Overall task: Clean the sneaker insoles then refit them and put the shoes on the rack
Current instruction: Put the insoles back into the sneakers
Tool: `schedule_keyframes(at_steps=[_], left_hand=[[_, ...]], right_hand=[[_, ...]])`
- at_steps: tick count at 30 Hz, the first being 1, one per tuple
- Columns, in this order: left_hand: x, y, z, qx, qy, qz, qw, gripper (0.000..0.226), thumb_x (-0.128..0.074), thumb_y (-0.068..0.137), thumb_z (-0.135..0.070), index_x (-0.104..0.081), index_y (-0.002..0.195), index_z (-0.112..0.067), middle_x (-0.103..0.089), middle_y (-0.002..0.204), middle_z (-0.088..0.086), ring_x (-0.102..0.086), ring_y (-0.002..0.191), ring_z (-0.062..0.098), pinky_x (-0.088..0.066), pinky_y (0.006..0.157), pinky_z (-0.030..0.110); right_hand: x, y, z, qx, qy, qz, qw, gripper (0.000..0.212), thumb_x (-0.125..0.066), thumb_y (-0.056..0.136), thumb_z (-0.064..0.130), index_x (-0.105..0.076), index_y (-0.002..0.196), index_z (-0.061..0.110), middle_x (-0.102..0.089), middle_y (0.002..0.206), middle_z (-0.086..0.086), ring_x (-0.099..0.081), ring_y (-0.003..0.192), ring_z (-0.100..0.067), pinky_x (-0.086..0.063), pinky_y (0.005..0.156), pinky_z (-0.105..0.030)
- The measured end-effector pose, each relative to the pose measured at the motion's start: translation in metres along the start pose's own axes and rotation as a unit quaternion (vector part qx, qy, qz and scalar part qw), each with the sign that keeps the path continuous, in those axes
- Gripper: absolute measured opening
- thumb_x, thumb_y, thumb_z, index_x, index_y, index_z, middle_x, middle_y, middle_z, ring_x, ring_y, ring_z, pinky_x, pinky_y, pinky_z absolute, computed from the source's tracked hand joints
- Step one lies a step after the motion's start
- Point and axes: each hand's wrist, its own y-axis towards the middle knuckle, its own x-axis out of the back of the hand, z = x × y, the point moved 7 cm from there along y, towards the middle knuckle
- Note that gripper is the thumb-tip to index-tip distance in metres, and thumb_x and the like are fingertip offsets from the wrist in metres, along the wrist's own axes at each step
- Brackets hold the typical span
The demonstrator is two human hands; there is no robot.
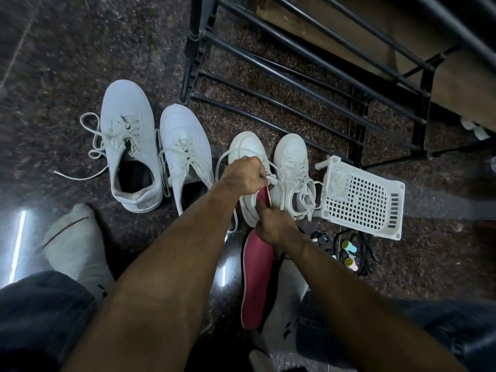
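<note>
Two pairs of white sneakers stand on the dark speckled floor. In the smaller right pair, my left hand (245, 174) grips the tongue and laces of the left sneaker (248, 149). My right hand (271, 224) pinches a pink insole (264, 196) that sticks partly out of that sneaker's opening. A second pink insole (256, 280) lies loose on the floor below my right hand. Its partner sneaker (292, 157) stands just to the right, laces loose. The larger pair, one sneaker (128, 135) and the other (185, 135), sits to the left with dark openings.
A black metal shoe rack (295, 76) stands behind the sneakers, its lower bars bare. A white perforated plastic basket (365, 200) lies at the right. Cables and small pastel items (349, 251) lie near it. My socked feet (75, 242) rest on the floor.
</note>
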Motion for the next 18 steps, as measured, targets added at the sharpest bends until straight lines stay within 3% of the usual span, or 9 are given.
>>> schedule_keyframes(at_steps=[6, 8, 11, 13, 15, 18], left_hand=[[0.0, 0.0, 0.0, 0.002, 0.001, -0.001, 1.0, 0.019, -0.065, 0.084, -0.036, -0.076, 0.094, -0.025, -0.07, 0.107, -0.003, -0.063, 0.098, 0.022, -0.05, 0.083, 0.032], [0.0, -0.001, 0.0, 0.005, -0.001, -0.003, 1.0, 0.02, -0.065, 0.084, -0.036, -0.076, 0.096, -0.025, -0.069, 0.109, -0.003, -0.063, 0.099, 0.022, -0.05, 0.085, 0.033], [-0.002, 0.0, 0.002, 0.008, -0.01, -0.004, 1.0, 0.019, -0.065, 0.084, -0.036, -0.076, 0.094, -0.024, -0.07, 0.106, -0.003, -0.064, 0.098, 0.022, -0.051, 0.085, 0.033], [-0.003, 0.0, 0.003, 0.008, -0.012, -0.002, 1.0, 0.019, -0.064, 0.083, -0.035, -0.076, 0.091, -0.023, -0.071, 0.103, -0.003, -0.064, 0.095, 0.022, -0.052, 0.084, 0.034], [-0.004, 0.001, 0.004, 0.006, -0.012, -0.001, 1.0, 0.019, -0.064, 0.083, -0.035, -0.076, 0.089, -0.021, -0.071, 0.1, -0.003, -0.064, 0.092, 0.021, -0.053, 0.083, 0.033], [-0.005, 0.002, 0.003, 0.004, -0.01, 0.001, 1.0, 0.019, -0.064, 0.084, -0.035, -0.076, 0.086, -0.021, -0.071, 0.097, -0.004, -0.064, 0.089, 0.02, -0.052, 0.08, 0.031]], right_hand=[[0.003, 0.015, -0.001, -0.033, 0.094, 0.071, 0.993, 0.065, -0.05, 0.087, 0.011, -0.022, 0.145, 0.005, -0.055, 0.128, -0.021, -0.055, 0.114, -0.037, -0.042, 0.079, -0.033], [0.002, 0.018, -0.004, -0.042, 0.134, 0.077, 0.987, 0.062, -0.049, 0.087, 0.01, -0.026, 0.144, 0.007, -0.052, 0.133, -0.019, -0.056, 0.113, -0.036, -0.048, 0.081, -0.035], [-0.004, 0.018, -0.008, -0.085, 0.26, 0.101, 0.957, 0.066, -0.045, 0.088, 0.003, -0.023, 0.149, 0.015, -0.037, 0.145, -0.013, -0.061, 0.101, -0.038, -0.06, 0.067, -0.043], [-0.007, 0.019, -0.011, -0.111, 0.321, 0.113, 0.934, 0.071, -0.045, 0.088, -0.002, -0.019, 0.151, 0.019, -0.028, 0.151, -0.009, -0.058, 0.107, -0.04, -0.06, 0.067, -0.048], [-0.007, 0.019, -0.012, -0.111, 0.336, 0.111, 0.929, 0.068, -0.046, 0.089, -0.003, -0.023, 0.15, 0.018, -0.035, 0.146, -0.011, -0.058, 0.108, -0.039, -0.06, 0.069, -0.048], [0.001, 0.01, -0.005, -0.055, 0.222, 0.019, 0.973, 0.046, -0.049, 0.086, 0.009, -0.038, 0.131, 0.007, -0.053, 0.119, -0.015, -0.06, 0.101, -0.036, -0.057, 0.074, -0.048]])
